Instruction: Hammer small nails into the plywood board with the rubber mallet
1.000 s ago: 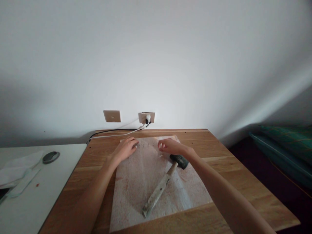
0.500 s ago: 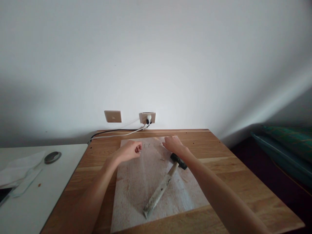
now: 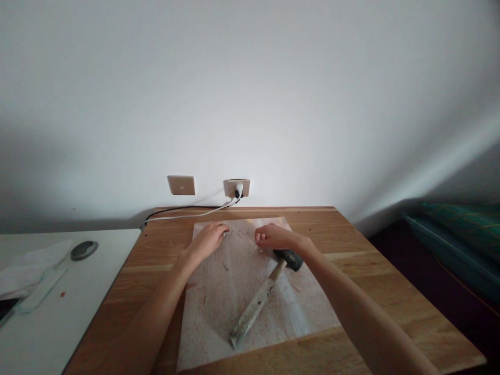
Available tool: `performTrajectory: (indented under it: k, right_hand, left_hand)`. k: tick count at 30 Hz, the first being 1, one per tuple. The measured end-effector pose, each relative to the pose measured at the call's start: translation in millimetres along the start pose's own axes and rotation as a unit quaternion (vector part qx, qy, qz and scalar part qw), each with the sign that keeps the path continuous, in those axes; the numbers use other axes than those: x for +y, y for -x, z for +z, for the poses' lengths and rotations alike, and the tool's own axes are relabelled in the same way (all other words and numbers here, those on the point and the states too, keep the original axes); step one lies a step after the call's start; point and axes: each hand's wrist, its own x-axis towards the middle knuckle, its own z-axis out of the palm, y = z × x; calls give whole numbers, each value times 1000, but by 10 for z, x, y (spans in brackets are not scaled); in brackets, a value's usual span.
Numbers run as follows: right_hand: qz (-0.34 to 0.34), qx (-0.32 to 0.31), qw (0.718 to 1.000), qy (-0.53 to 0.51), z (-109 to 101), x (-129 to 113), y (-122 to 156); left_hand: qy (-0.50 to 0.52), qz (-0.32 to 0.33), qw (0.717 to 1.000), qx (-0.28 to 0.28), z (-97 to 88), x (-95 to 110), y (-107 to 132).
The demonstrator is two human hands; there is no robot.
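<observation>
A whitish wooden board (image 3: 219, 312) lies on the wooden table, and both my hands are over its far part. My left hand (image 3: 210, 238) is at the far left of the board with its fingers pinched together; something tiny shows at the fingertips, too small to name. My right hand (image 3: 275, 237) is closed near the far right, just beyond the hammer's head, and what it holds is hidden. Between the hands, several small thin nail-like bits (image 3: 239, 233) show on the board. Another thin dark sliver (image 3: 225, 266) lies nearer. The hammer (image 3: 255, 306) rests diagonally, its black head under my right wrist.
The wooden table (image 3: 375, 271) meets the white wall, where a socket (image 3: 237, 188) holds plugs with cables trailing left. A white desk (image 3: 89, 297) with a round grommet (image 3: 84, 250) and papers (image 3: 27, 273) adjoins at left. Green fabric (image 3: 457, 245) is at far right.
My left hand has shifted slightly up, its fingers turned down toward the board. My right hand has moved a little left and down. A thin sliver now shows where my left forearm's right side was clear.
</observation>
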Motion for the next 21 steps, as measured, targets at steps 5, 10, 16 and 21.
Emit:
performTrajectory:
  k: [5, 10, 16, 21]
  right_hand:
    - [72, 60, 995, 22, 23, -92, -31]
    - [118, 65, 990, 45, 107, -168, -133]
    - [94, 61, 993, 40, 104, -207, -152]
    - [50, 62, 997, 11, 7, -179, -66]
  left_hand:
    - [-45, 3, 999, 13, 61, 4, -2]
    - [-114, -35, 992, 48, 12, 142, -6]
    - [-17, 1, 999, -48, -61, 315, 7]
    - [-38, 3, 999, -23, -25, 306, 26]
